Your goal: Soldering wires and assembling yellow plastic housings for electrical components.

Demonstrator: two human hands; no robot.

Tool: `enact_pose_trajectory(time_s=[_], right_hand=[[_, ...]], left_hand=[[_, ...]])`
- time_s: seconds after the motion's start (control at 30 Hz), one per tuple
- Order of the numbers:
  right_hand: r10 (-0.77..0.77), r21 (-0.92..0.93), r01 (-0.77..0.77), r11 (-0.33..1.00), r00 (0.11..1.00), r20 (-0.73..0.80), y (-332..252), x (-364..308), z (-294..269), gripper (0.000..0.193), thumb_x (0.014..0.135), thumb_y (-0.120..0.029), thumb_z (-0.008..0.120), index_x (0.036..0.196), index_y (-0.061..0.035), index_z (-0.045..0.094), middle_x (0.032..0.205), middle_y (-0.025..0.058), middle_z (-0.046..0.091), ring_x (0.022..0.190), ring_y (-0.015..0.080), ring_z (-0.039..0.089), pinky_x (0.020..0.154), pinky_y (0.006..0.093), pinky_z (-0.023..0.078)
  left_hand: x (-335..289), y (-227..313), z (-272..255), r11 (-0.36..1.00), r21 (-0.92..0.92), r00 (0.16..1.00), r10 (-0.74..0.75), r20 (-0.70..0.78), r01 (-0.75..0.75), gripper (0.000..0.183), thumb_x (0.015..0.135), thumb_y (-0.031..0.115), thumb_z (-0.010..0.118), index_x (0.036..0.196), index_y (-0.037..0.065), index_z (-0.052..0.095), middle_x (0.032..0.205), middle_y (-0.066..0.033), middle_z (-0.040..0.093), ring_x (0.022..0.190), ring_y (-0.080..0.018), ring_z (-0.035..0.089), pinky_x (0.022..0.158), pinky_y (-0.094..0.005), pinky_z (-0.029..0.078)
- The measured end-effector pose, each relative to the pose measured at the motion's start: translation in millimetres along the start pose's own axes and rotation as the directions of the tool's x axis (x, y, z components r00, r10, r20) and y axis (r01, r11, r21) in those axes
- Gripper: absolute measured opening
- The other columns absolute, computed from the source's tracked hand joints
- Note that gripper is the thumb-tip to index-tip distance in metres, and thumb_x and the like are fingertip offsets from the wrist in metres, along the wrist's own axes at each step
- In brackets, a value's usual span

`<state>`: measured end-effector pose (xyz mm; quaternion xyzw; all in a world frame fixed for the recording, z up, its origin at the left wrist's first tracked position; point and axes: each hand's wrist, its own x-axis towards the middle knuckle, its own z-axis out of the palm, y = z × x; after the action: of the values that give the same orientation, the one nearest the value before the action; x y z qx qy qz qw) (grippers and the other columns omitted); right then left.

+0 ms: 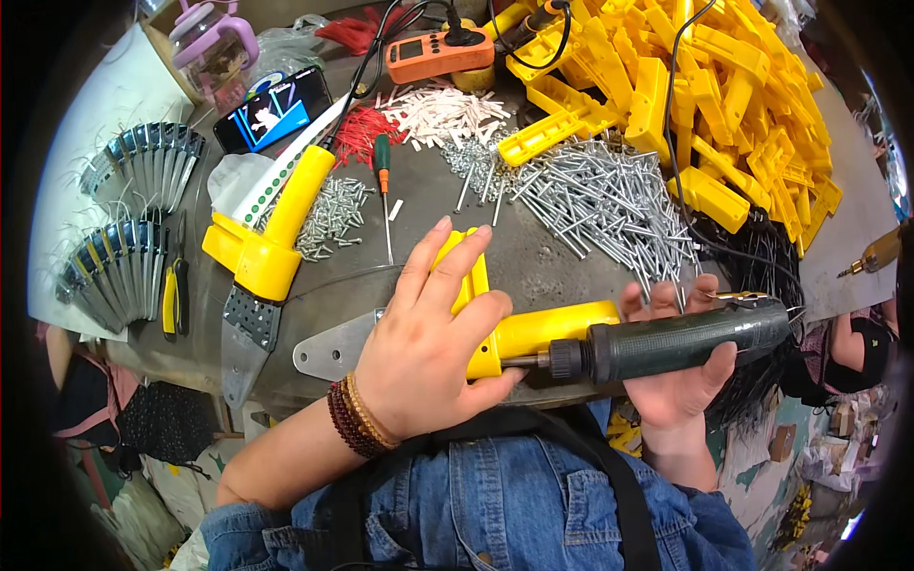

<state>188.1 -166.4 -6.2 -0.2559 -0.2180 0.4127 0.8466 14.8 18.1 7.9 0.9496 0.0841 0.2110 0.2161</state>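
L hand (419,333) grips yellow plastic housing (557,325), fingers spread over it; R hand (671,395) curls round dk-green elec. screwdriver (676,341), bit (521,362) at housing.

One dark power screwdriver (671,343), one green-handled screwdriver (383,162), one phone (271,112) — two fanned metal rows (124,271).

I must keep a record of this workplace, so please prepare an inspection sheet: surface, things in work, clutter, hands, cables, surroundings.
Surface: grey tabletop, mottled.
Work in hand: yellow housing with metal blade; electric screwdriver points into it; contact with a screw cannot be seen.
Clutter: loose long screws, short screws, heaped yellow parts, phone.
Hands: left hand holds the housing; right hand holds the electric screwdriver.
Cables: black cable crosses the yellow parts; black plug on orange device.
Surroundings: pointed tool at right edge.
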Motion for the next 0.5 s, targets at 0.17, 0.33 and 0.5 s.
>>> enact_pose_trajectory(time_s=[0.17,0.33,0.5], right_hand=[[0.060,0.079,-0.064,0.995,0.997,0.057,-4.5,-5.4,-12.9,0.061,0.080,-0.026,0.079,0.134,-0.0268,0.050,0.111,-0.0019,0.056,0.115,0.0207,0.047,0.108,0.0453,0.034],[0.035,0.095,-0.038,0.995,0.999,0.035,-1.6,-3.5,-7.3,0.061,0.079,-0.024,0.080,0.133,-0.0260,0.051,0.107,-0.0024,0.053,0.112,0.0187,0.048,0.107,0.0452,0.035],[0.029,0.108,-0.034,0.994,0.999,0.045,0.9,-7.1,-15.0,0.063,0.080,-0.026,0.077,0.135,-0.0282,0.047,0.112,0.0011,0.059,0.116,0.0212,0.048,0.106,0.0473,0.037]], left_hand=[[23.5,-29.5,-8.7,0.968,-0.218,0.951,-0.179,-0.251,0.125,0.038,0.078,0.019,0.073,0.110,0.006,0.059,0.132,-0.0183,0.052,0.121,-0.0311,0.052,0.100,-0.0390,0.041],[81.5,-93.7,-1.6,0.887,0.383,0.965,-0.258,-0.047,0.256,0.018,0.085,0.025,0.066,0.090,0.008,0.068,0.091,-0.0120,0.066,0.091,-0.0311,0.064,0.079,-0.0426,0.052],[101.0,-103.4,11.3,0.736,0.675,0.992,-0.112,0.050,0.049,0.012,0.081,0.013,0.056,0.080,0.012,0.067,0.088,-0.0067,0.067,0.087,-0.0243,0.068,0.074,-0.0378,0.056]])
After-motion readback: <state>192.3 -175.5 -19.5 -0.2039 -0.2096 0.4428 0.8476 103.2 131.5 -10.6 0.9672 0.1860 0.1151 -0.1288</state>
